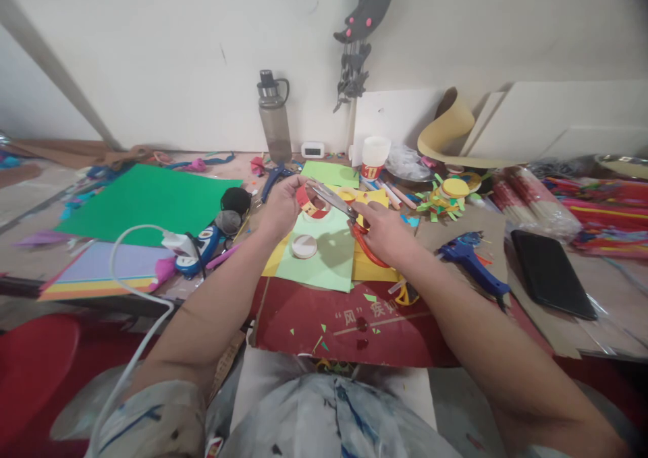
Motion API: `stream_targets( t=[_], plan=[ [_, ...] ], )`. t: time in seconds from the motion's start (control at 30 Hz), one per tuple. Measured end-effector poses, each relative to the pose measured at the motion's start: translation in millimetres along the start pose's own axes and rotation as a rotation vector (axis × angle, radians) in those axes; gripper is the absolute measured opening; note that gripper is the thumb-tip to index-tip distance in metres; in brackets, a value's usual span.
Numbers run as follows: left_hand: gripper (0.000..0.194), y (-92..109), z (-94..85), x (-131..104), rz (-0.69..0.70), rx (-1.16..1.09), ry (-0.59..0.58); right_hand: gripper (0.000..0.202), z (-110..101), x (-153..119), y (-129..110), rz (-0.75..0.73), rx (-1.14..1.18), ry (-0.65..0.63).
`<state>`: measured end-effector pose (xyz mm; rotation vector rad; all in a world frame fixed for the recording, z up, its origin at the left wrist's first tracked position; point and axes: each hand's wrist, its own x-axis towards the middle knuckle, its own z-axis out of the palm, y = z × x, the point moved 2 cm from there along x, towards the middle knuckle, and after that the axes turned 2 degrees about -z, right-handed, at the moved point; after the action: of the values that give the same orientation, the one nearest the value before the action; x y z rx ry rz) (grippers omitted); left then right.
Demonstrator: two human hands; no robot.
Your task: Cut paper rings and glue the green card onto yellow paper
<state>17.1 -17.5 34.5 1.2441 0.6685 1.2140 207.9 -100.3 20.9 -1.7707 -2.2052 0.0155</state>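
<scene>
My left hand [281,208] pinches a red and cream strip [312,205], curved like a piece cut from a paper cup. In my right hand [382,230] is a pair of scissors [362,237] with orange-red handles, fingers wrapped round the grips. The metal blades point up and left and reach the strip; whether they are cutting into it I cannot tell. Under both hands lie a light green sheet [329,269] and yellow paper [372,269]. On the green sheet sits a small round white piece [304,246], like a cup's bottom.
A red board [304,323] with green scraps lies at the front edge. Yellow-handled scissors [406,294], a blue glue gun [473,262] and a black phone [551,272] are to the right. Behind stand a bottle [275,121] and a paper cup [374,158]. A white cable [134,289] crosses the left.
</scene>
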Motion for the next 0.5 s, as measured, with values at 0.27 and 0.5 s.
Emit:
stream_targets(
  t=[0.27,0.5],
  plan=[
    [0.03,-2,-0.9,0,-0.057,-0.007,0.01,0.042,-1,-1,0,-0.008,-0.026,-0.001],
    [0.025,-10,-16.1,5,0.18,0.108,0.017,0.042,-1,0,2,-0.008,-0.001,0.01]
  ],
)
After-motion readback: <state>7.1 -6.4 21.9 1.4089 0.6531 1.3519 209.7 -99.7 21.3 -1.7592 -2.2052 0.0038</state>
